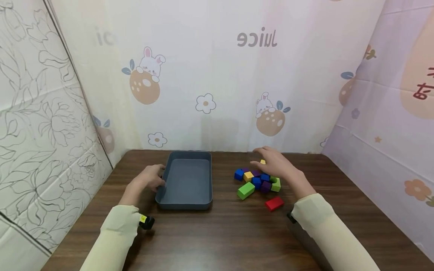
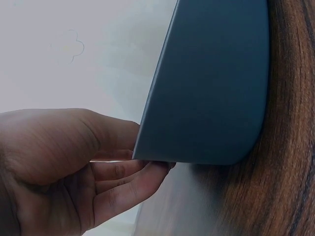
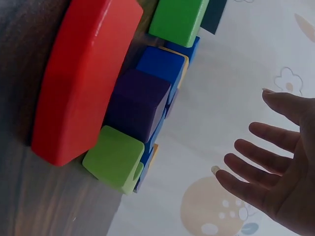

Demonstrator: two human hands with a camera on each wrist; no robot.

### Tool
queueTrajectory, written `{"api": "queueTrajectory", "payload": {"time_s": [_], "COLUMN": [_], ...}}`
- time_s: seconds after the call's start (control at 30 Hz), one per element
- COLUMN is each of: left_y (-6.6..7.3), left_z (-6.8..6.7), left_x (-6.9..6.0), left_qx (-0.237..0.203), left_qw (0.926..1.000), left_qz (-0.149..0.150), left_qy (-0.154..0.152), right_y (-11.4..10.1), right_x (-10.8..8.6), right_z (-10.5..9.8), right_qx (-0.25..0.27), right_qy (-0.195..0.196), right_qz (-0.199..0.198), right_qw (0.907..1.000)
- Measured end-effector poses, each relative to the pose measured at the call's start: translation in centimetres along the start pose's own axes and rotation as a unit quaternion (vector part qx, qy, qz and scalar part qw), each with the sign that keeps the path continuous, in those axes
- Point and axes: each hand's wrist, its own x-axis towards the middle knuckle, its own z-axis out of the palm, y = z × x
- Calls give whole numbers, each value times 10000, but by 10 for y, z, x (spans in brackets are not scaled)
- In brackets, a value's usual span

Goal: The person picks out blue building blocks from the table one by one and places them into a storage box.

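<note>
A dark grey rectangular tray (image 1: 188, 180) lies on the table, with nothing in it. My left hand (image 1: 152, 177) pinches its left wall; in the left wrist view the thumb tip is hidden behind the tray's rim and the other fingers bend at its outer side. Over the far right of a cluster of blocks hovers my right hand (image 1: 275, 162), fingers spread and holding nothing. The cluster has a green block (image 1: 246, 191), blue blocks (image 1: 239, 174), a purple block (image 3: 139, 101), yellow blocks (image 1: 248, 176) and a light green notched block (image 1: 276, 184). A red block (image 1: 274, 203) lies apart, nearer me.
Both things rest on a dark wooden table (image 1: 217, 237), the tray left of the blocks with bare wood between them. A patterned curtain (image 1: 217, 67) hangs along the table's back edge, and more patterned cloth stands at both sides.
</note>
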Motion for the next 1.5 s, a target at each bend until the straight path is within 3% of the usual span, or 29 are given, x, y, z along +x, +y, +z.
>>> {"api": "queueTrajectory", "payload": {"time_s": [0.37, 0.57, 0.77, 1.5], "left_y": [1, 1, 2, 3], "left_z": [0, -2, -2, -1], "left_x": [-1, -2, -5, -2], "left_qx": [-61, -56, -39, 159], "left_qw": [10000, 10000, 10000, 9998], "left_qz": [66, 36, 61, 113], "left_qy": [16, 16, 14, 31], "right_y": [-6, -7, -10, -30], "right_x": [24, 38, 46, 65], "right_z": [4, 10, 20, 43], "right_qx": [-122, 65, -190, -585], "right_qy": [-203, -500, -850, -1623], "right_qz": [-415, -593, -695, -388], "right_qw": [9989, 9970, 9938, 9842]}}
